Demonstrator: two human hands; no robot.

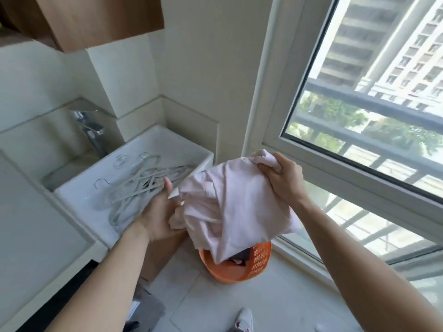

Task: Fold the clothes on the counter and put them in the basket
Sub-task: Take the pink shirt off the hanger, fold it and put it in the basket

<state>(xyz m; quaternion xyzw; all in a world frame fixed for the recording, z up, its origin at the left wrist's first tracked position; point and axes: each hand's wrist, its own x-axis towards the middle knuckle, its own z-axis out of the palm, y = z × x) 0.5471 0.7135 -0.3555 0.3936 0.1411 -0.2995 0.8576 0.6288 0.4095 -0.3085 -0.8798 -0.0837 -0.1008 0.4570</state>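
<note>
Head view: right hand (282, 178), centre right of the frame, fist closed round the bunched top edge of the pale pink garment (235, 207); left hand (160, 214), centre, thumb raised, fingers pinching the garment's lower left folds. Surroundings: white sink (79, 202) at centre left holding a tangle of grey hangers (143, 183), chrome tap (91, 130) behind it, large window (359, 92) at right, one shoe (244, 319) at the bottom edge. Garment: crumpled, held in the air over the orange basket (261, 259) at lower centre and hiding much of its opening; dark cloth (242, 256) shows inside.
</note>
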